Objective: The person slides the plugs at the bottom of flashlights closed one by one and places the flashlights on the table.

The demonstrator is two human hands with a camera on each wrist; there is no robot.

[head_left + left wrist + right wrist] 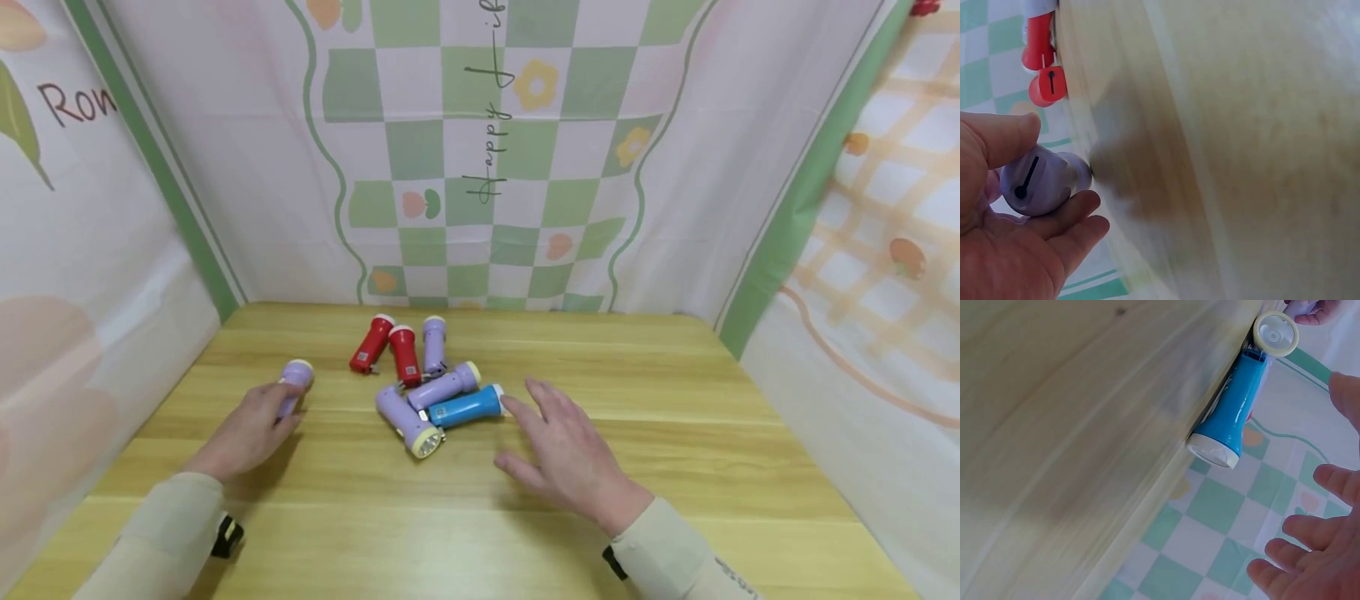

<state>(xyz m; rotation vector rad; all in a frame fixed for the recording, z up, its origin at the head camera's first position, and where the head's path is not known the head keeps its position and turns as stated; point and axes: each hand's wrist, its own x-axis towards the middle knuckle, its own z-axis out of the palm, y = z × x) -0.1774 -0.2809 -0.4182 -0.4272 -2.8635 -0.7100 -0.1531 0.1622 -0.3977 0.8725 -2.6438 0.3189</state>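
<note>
My left hand point(251, 429) grips a purple flashlight point(297, 375) at the left of the table; in the left wrist view its tail end point(1032, 184) with a dark slot shows between thumb and fingers. My right hand point(566, 450) is spread with nothing in it, just right of a blue flashlight point(467, 407) with a white head. Against the blue one lie two purple flashlights with pale yellow rims, one behind it point(442, 388) and one at its left point(405, 417). Two red flashlights point(372, 343) and another purple flashlight point(434, 343) lie farther back.
The flashlights lie on a wood-grain table point(637, 375). A curtain with green checks point(465, 150) hangs behind its back edge, and printed cloth walls point(870, 250) stand at both sides.
</note>
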